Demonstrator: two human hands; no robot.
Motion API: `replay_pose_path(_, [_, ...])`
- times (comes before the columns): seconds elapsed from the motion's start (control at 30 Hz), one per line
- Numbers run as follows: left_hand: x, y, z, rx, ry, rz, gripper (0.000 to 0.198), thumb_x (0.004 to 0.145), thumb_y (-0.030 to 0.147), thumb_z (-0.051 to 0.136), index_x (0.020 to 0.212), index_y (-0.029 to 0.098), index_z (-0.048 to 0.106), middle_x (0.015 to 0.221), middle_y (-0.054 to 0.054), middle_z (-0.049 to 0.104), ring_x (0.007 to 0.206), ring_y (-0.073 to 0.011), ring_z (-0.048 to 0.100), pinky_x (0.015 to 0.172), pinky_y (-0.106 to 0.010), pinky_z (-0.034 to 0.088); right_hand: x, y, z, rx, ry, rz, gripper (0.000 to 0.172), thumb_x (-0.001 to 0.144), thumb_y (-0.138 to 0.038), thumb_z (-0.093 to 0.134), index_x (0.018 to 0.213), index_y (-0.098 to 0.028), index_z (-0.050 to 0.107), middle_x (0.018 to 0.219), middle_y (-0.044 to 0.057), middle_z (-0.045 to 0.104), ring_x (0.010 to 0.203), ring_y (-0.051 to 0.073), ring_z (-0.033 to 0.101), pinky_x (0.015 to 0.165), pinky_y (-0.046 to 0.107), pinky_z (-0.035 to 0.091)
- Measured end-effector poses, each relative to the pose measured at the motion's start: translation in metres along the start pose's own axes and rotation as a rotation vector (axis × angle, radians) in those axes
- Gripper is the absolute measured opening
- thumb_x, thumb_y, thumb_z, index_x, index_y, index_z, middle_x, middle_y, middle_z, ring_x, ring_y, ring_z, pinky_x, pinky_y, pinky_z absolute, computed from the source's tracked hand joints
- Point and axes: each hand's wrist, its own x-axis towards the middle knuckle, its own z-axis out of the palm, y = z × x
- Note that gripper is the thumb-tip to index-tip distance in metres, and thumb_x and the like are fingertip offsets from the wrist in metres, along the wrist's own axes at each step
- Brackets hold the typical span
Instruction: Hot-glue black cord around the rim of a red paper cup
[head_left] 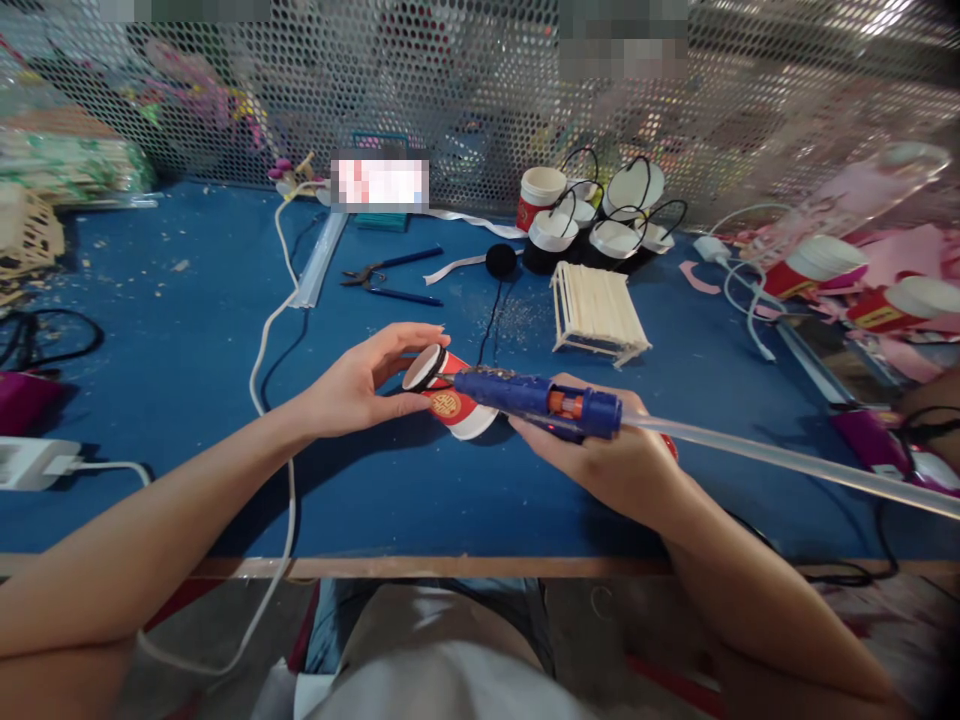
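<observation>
My left hand (379, 385) is closed around the rim end of a red and white paper cup (466, 415), which lies tilted on the blue table with its mouth toward the left. A black cord runs around the cup's rim. In my right hand (611, 450) is a blue glue gun (517, 390), its nozzle at the cup just below the rim. A long clear glue stick (765, 455) sticks out of the gun's back toward the right. Beyond the cup, a black cord ball (501, 261) trails a strand toward it.
Pliers (394, 278) and clear glue sticks (322, 258) lie at the back left. A small wooden stick rack (600, 310) stands behind my right hand, with several cups with black handles (615, 237) beyond. A white cable (262, 350) crosses the table's left. Red cups (817, 265) lie at the right.
</observation>
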Motion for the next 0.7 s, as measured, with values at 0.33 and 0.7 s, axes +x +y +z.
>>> replay_pose_path(0.33, [0.0002, -0.0020, 0.0002, 0.017, 0.026, 0.002, 0.058, 0.074, 0.020, 0.072, 0.127, 0.023, 0.047, 0.134, -0.013, 0.052, 0.120, -0.0261, 0.055, 0.103, -0.045, 0.045, -0.0042, 0.0014, 0.0017, -0.052, -0.059, -0.055, 0.009, 0.080, -0.026, 0.056, 0.074, -0.022, 0.061, 0.068, 0.002, 0.063, 0.055, 0.014, 0.056, 0.051, 0.026, 0.042])
replay_pose_path(0.7, [0.0008, 0.0007, 0.0009, 0.017, 0.016, -0.007, 0.060, 0.073, 0.020, 0.072, 0.128, 0.022, 0.047, 0.131, -0.012, 0.050, 0.118, -0.0251, 0.054, 0.103, -0.042, 0.045, -0.0042, 0.0010, 0.0022, -0.045, -0.025, -0.076, 0.007, 0.078, -0.024, 0.059, 0.073, -0.021, 0.060, 0.062, 0.000, 0.060, 0.052, 0.013, 0.054, 0.050, 0.026, 0.041])
